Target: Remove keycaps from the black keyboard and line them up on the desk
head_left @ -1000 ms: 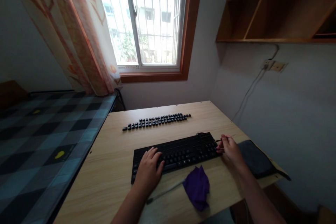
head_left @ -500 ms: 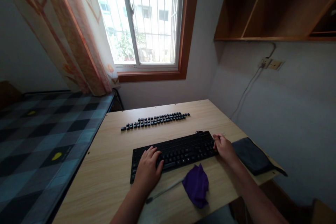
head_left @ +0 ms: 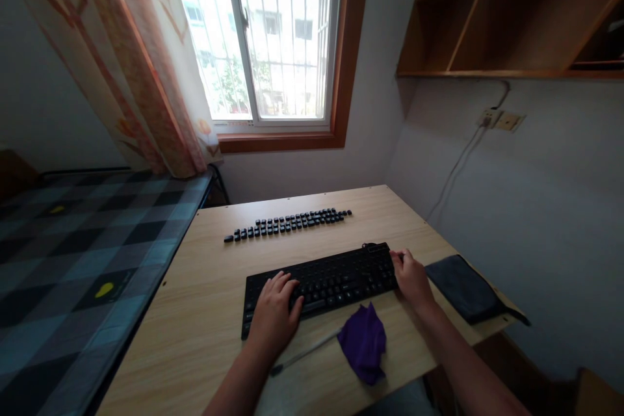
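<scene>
A black keyboard (head_left: 331, 279) lies at a slant on the wooden table. My left hand (head_left: 277, 307) rests on its left part with the fingers spread. At the keyboard's right end is my right hand (head_left: 408, 274), its fingers bent and pressed together; whatever is between them is too small to make out. Behind the keyboard, loose black keycaps (head_left: 287, 225) stand in rows. A purple cloth (head_left: 363, 343) lies in front of the keyboard, touching a thin grey stick (head_left: 309, 351) with a dark tip.
A dark pouch (head_left: 463, 287) sits at the table's right edge, beside my right forearm. The wooden table (head_left: 195, 312) borders a bed with a checked cover (head_left: 131, 260) on the left. Wall shelves (head_left: 511, 19) hang at the upper right.
My right hand has shifted slightly left and closer against the keyboard's right end. My left hand has stayed in place on the keyboard.
</scene>
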The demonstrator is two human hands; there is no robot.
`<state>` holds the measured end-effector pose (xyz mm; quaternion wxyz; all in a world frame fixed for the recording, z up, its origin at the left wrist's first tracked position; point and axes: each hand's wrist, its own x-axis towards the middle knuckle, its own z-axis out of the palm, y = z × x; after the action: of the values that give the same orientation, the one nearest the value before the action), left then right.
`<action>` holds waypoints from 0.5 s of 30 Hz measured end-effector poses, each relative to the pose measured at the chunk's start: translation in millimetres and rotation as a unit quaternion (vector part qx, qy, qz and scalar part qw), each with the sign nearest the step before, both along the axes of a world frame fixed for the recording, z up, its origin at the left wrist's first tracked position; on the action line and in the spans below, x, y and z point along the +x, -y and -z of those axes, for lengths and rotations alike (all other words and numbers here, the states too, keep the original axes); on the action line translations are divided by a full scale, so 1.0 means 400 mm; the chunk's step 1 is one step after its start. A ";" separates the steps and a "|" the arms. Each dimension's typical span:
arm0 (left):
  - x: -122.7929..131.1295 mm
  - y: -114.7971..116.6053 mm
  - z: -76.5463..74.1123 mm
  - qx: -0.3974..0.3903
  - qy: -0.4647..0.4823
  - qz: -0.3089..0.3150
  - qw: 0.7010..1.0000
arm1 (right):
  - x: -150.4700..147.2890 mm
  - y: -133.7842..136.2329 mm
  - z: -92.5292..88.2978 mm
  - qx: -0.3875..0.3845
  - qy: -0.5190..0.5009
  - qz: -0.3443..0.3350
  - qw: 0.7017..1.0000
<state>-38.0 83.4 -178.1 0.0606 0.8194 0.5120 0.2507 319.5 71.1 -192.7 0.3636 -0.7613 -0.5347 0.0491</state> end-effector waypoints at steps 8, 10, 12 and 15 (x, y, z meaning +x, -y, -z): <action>0.000 0.001 -0.003 -0.001 0.016 0.003 1.000 | 0.016 0.008 0.022 0.063 -0.120 0.018 0.991; 0.000 0.000 -0.003 -0.002 0.016 0.002 1.000 | 0.016 0.009 0.028 0.071 -0.132 0.022 0.988; 0.000 -0.001 -0.002 -0.003 0.012 0.001 1.000 | 0.013 0.010 0.035 0.084 -0.137 0.035 0.986; -0.001 -0.001 0.000 -0.005 0.008 0.002 1.000 | 0.005 0.012 0.045 0.110 -0.132 0.058 0.983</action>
<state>-38.3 83.8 -178.2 0.0694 0.8182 0.5110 0.2541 321.6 66.1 -210.8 0.5147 -0.7333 -0.4389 0.0688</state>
